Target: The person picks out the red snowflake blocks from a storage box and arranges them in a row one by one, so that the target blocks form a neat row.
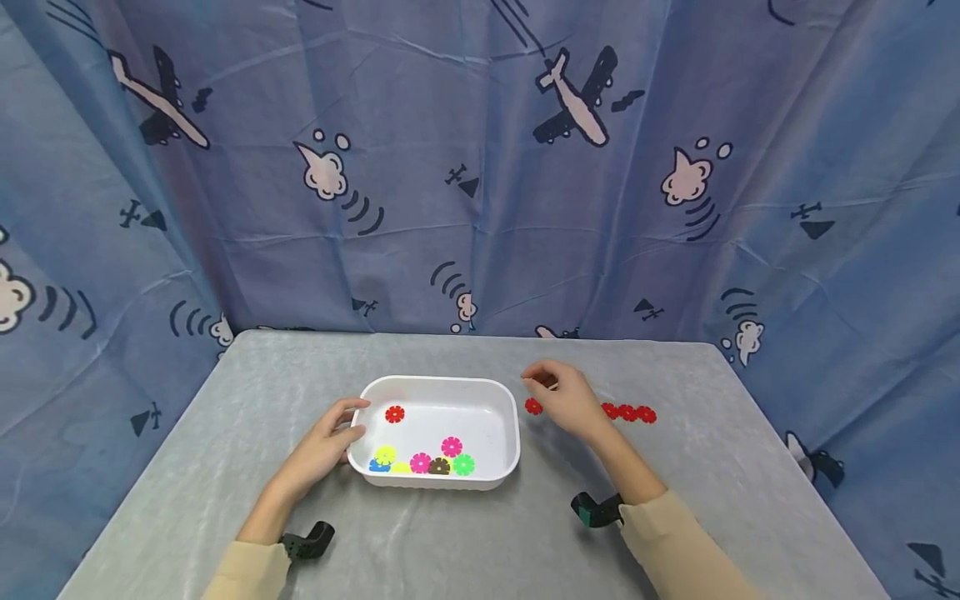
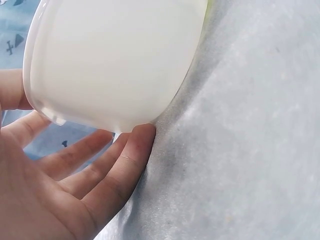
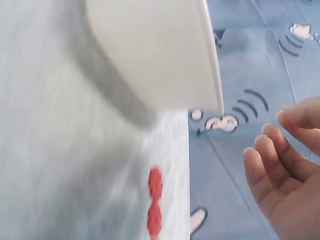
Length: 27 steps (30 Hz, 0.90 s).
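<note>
A white plastic tray [image 1: 487, 425] sits mid-table, with several colourful notched discs inside. My left hand [image 1: 325, 446] grips its left end, fingers over the rim and others against the outer wall. In the left wrist view, those fingertips [image 2: 142, 137] touch the tray's wall [image 2: 115, 65] low down. Past the tray's right end, my right hand [image 1: 566, 400] hovers over a row of red notched discs [image 1: 627, 412], hiding part of it. One red disc [image 1: 533, 406] shows just below its fingertips. In the right wrist view, the loosely bent fingers [image 3: 272, 165] hold nothing.
Inside the tray lie a lone red disc [image 1: 394, 414], a green disc [image 1: 463, 464], pink discs and others along the near wall. Grey cloth covers the table [image 1: 420, 542]. A blue patterned curtain [image 1: 480, 167] hangs behind it.
</note>
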{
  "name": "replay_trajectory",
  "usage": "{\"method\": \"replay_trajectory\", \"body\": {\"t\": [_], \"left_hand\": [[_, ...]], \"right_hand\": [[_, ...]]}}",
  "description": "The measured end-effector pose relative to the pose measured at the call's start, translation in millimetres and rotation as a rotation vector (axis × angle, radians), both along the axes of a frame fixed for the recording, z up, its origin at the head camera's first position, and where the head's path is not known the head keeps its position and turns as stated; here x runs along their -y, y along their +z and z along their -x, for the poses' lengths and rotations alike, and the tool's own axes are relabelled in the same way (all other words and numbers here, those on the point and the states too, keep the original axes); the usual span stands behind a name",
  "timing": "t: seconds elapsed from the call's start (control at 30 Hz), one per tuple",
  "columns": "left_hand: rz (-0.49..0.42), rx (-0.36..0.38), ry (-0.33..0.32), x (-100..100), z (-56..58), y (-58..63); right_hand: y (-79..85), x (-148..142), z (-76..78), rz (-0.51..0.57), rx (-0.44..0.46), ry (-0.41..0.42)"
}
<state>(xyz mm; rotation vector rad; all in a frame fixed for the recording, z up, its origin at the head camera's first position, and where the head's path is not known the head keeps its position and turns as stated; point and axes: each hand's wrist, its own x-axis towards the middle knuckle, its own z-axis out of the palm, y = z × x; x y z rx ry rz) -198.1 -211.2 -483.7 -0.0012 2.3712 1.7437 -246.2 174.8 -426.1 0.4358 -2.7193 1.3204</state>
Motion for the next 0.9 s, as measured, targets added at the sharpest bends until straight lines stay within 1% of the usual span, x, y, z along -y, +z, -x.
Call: {"method": "replay_trajectory", "body": {"t": [0.17,0.37,0.43,0.67,0.9], "left_hand": [[-0.002,-0.001,-0.003,0.0,-1.0,0.0],[0.005,-0.013,-0.011,0.6,-0.9,-0.6],[0.0,-0.007,-0.003,0.5,-0.5,-0.7],[-0.005,-0.011,-0.008,1.2,1.6,-1.3],[-0.034,-0.023,-0.022,1.6,-0.9,1.5]], "right_hand": [[0.8,24.9,-1.0,0.008,0.022,0.005],[1.4,50.9,-3.5,0.026,0.026,0.016],[1.4,58.7,-3.8,0.045,0.025,0.035],[-0.5,80.9,-1.9,0.072,0.028,0.083],[-2.3,101.8,0.9,0.05,0.034,0.129]]}}
